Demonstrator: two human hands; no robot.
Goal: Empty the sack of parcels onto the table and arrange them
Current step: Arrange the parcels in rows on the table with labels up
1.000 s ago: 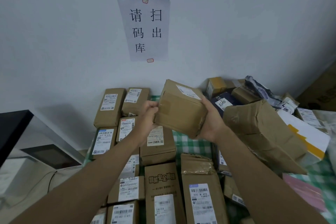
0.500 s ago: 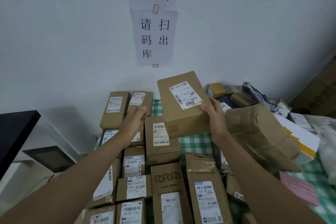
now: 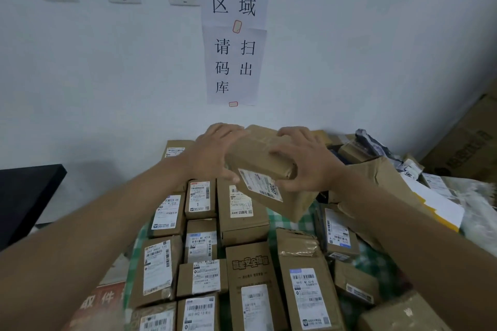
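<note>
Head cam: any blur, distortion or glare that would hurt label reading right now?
Head view: strong wide-angle bend, the forearms balloon at the bottom corners. Motion smear on the plastic bags at the right edge. The held box, gripped by left hand and right hand, is fairly sharp; its label is tilted. Light is flat and bluish, shadows soft, no glare on the table labels.

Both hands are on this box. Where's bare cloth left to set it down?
The held box, gripped by the left hand and right hand, hangs over the one bare strip of green checked cloth, between the 8元 box and the right-side label box. Rows to the left are packed tight; the crushed carton and loose mail crowd the right.
</note>
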